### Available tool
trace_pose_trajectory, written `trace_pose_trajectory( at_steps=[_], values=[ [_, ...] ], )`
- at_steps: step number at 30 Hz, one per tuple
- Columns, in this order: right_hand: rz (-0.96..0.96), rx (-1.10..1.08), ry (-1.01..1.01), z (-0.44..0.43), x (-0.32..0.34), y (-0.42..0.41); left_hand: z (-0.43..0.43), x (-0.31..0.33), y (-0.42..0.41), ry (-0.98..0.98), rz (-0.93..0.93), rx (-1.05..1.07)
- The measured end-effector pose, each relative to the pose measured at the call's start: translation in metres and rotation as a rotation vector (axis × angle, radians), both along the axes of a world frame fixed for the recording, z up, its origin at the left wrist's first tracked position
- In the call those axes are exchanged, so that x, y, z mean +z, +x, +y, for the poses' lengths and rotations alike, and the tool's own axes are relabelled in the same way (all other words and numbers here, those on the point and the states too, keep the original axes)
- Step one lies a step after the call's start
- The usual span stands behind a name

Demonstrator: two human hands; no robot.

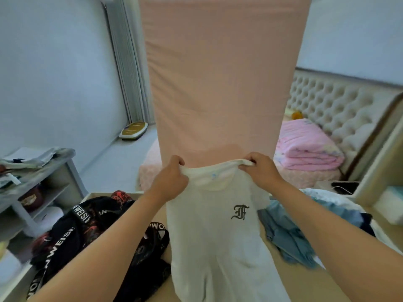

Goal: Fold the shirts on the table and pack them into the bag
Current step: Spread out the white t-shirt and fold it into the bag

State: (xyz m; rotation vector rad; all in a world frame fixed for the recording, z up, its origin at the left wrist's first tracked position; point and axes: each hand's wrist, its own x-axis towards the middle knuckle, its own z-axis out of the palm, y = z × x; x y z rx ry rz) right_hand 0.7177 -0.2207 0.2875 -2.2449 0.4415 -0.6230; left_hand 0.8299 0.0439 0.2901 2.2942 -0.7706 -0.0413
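A white shirt (220, 240) with a dark gothic letter on its chest hangs upright in front of me, above the table (161, 214). My left hand (171, 178) grips its left shoulder and my right hand (260, 170) grips its right shoulder, holding the neckline stretched between them. The shirt's lower part drapes down out of view. A black bag (91, 232) with white lettered straps and red print lies on the table to the left. A blue garment (290, 238) lies crumpled on the table to the right.
A tall pink upright mattress (220, 73) stands straight ahead. A folded pink quilt (305, 147) lies on the bed at right by a tufted headboard (340, 110). A cluttered grey shelf unit (41, 182) stands at left.
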Motion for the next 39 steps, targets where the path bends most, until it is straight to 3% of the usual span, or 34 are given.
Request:
trace_pose_trajectory(
  at_steps=[4, 9, 12, 14, 17, 19, 22, 26, 28, 35, 39],
  values=[
    [-0.013, -0.089, -0.142, 0.024, 0.052, -0.047, 0.026, 0.044, -0.011, 0.089, -0.146, -0.03],
    [-0.014, -0.181, -0.345, 0.056, 0.117, -0.096, 0.061, 0.096, -0.04, -0.179, -0.223, 0.011],
    [0.069, -0.233, -0.426, 0.076, 0.152, -0.122, 0.078, 0.132, -0.064, -0.135, -0.461, 0.052],
    [0.077, -0.141, -0.233, 0.086, 0.174, -0.141, 0.088, 0.161, -0.082, -0.036, -0.638, 0.116],
    [0.205, 0.186, 0.534, 0.092, 0.198, -0.17, 0.103, 0.203, -0.102, 0.091, -0.693, 0.153],
    [0.212, 0.268, 0.682, 0.083, 0.202, -0.181, 0.111, 0.215, -0.108, 0.107, -0.654, 0.08],
    [0.171, 0.14, 0.52, 0.076, 0.196, -0.186, 0.114, 0.21, -0.114, 0.144, -0.598, -0.037],
    [0.151, -0.028, -0.247, 0.081, 0.17, -0.176, 0.102, 0.169, -0.1, 0.261, -0.388, -0.146],
    [0.249, -0.036, -0.392, 0.068, 0.142, -0.163, 0.093, 0.137, -0.082, 0.269, -0.32, -0.124],
    [0.408, -0.139, -0.415, 0.024, 0.034, -0.126, 0.058, 0.021, -0.04, 0.226, -0.273, -0.118],
    [0.437, -0.179, -0.344, 0.0, -0.026, -0.088, 0.03, -0.029, -0.009, 0.354, -0.232, -0.069]
  ],
)
